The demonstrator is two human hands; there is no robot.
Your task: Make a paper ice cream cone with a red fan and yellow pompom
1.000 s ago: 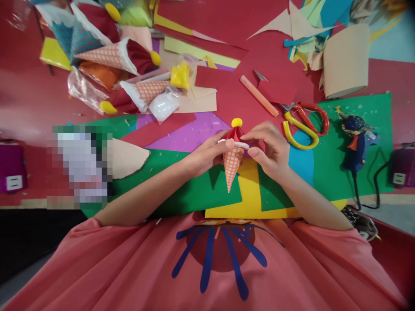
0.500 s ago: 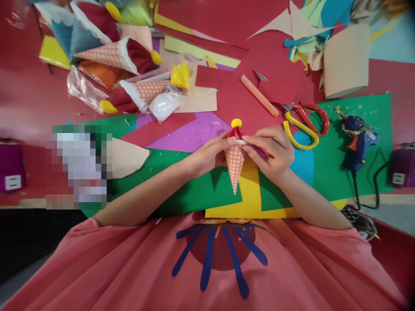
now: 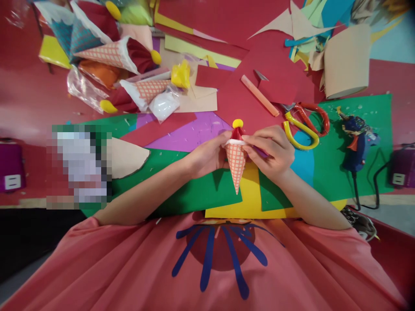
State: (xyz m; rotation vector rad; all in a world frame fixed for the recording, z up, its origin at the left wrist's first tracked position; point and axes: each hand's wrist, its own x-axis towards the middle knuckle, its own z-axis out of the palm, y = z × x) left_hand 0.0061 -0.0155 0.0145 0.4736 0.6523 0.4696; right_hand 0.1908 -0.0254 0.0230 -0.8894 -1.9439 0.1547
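Observation:
A small paper ice-cream cone (image 3: 236,166) with an orange grid pattern, a white rim, a red top and a yellow ball is held upright-ish, tip pointing toward me. My left hand (image 3: 207,156) grips its left side with closed fingers. My right hand (image 3: 270,151) pinches the white rim on the right side, fingers curled. Both hands hover over green and yellow paper sheets (image 3: 249,194).
Scissors (image 3: 303,125) with red and yellow handles lie right of my hands; a blue glue gun (image 3: 355,140) with its cable lies further right. A pink glue stick (image 3: 259,96) lies behind. Finished paper cones (image 3: 129,56), plastic bags and paper scraps crowd the back left. A tan paper roll (image 3: 345,60) sits at back right.
The cone's tip has swung slightly to the right and the cone sits straighter. My right fingers have closed in along the white rim; both hands stay in place.

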